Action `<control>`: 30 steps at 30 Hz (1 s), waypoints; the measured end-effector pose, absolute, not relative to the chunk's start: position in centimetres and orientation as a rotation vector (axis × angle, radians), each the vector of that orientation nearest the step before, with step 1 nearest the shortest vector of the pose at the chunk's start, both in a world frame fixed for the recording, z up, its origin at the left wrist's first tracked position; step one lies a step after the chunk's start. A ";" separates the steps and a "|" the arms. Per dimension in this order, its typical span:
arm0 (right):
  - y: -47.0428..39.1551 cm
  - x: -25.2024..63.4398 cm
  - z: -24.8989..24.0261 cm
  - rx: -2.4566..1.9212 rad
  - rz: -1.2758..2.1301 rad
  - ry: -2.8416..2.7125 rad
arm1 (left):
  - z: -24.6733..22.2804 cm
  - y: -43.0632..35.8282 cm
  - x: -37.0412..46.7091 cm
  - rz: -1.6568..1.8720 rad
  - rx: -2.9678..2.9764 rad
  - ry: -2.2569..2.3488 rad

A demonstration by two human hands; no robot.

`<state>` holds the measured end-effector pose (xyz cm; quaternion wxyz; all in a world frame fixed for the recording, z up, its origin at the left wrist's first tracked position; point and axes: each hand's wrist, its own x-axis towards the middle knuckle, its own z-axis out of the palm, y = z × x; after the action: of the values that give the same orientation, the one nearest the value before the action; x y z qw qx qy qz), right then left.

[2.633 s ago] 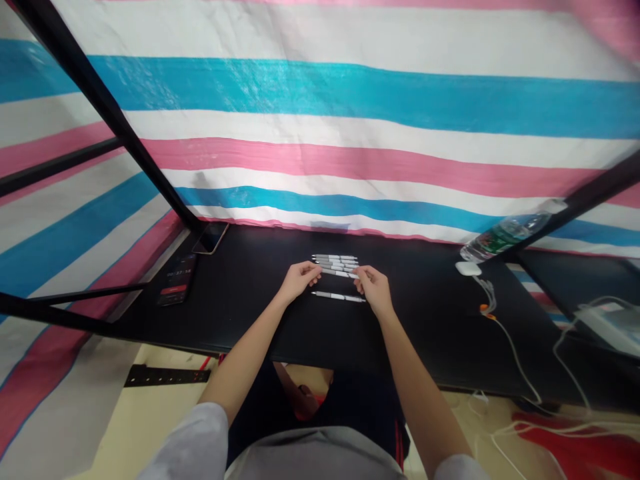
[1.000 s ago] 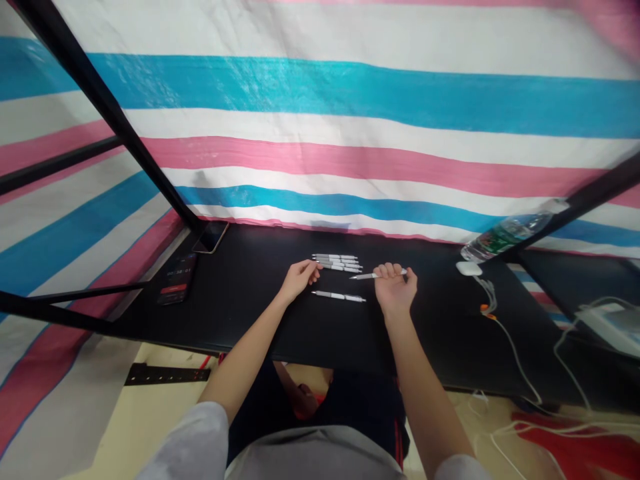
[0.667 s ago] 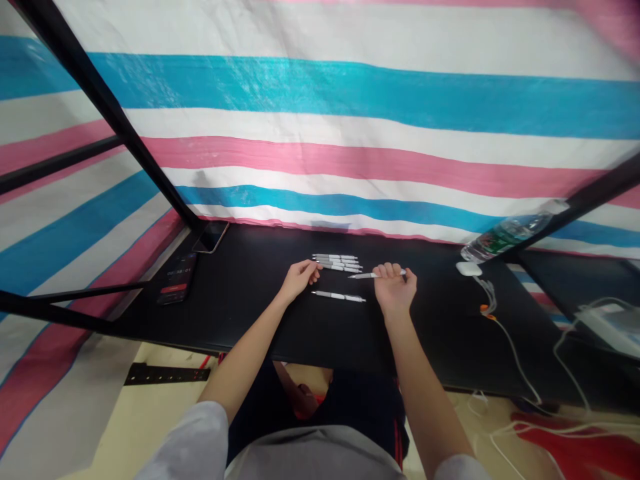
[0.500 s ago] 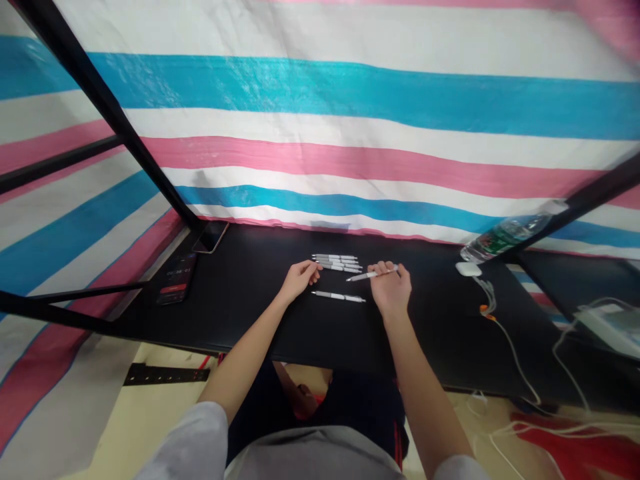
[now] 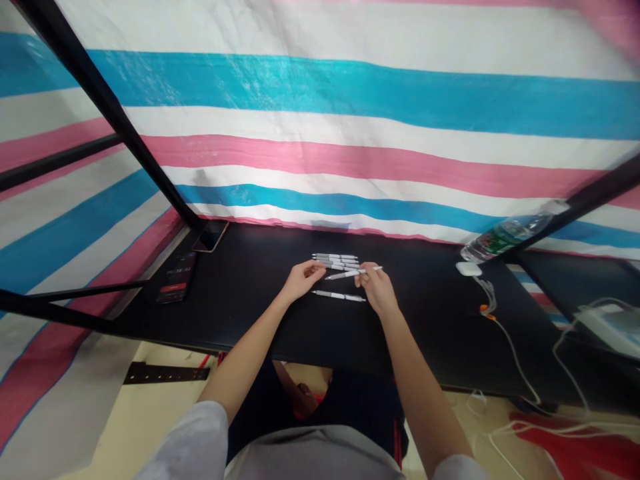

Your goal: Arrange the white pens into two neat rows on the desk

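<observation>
Several white and grey pens point(image 5: 336, 258) lie side by side on the black table. My right hand point(image 5: 377, 288) grips the back end of another pen point(image 5: 345, 274), whose tip points left, just below the row. One more pen point(image 5: 339, 296) lies apart, nearer to me. At the left ends of the row rests my left hand point(image 5: 303, 279), its fingers curled together near the pen tips; whether something small is between them cannot be made out.
Two phones point(image 5: 176, 279) point(image 5: 213, 236) lie at the table's left. On the right stand a tilted water bottle point(image 5: 505, 237), a white adapter point(image 5: 469, 269) and cables point(image 5: 515, 353). Black frame bars point(image 5: 110, 113) and striped sheeting point(image 5: 320, 160) enclose the table.
My right hand has moved left with its pen, bringing the pen close beneath the row. My left hand has shifted slightly right, its fingers more closed.
</observation>
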<state>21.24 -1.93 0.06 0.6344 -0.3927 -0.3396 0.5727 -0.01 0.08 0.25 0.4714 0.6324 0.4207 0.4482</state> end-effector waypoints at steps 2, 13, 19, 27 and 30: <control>-2.2 21.0 0.0 -0.942 1.354 -0.828 | 0.4 -0.2 0.0 1.063 1.696 0.987; -2.1 21.4 -0.5 -1.368 0.822 -1.251 | 0.2 -0.3 -0.1 0.875 2.076 0.941; -1.8 21.6 -1.6 -1.466 0.508 -1.451 | 0.4 -0.3 0.0 0.827 2.089 0.949; -1.5 22.0 -2.3 -1.493 0.344 -1.451 | 0.2 -0.8 0.0 0.820 2.230 0.895; -1.5 21.9 -2.4 -1.497 0.333 -1.448 | 0.2 -0.9 0.2 0.726 2.356 0.883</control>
<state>21.92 -1.52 -2.37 0.4936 -0.6171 -0.5972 0.1375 0.18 -0.89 0.20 0.2586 0.8691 0.3257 0.2680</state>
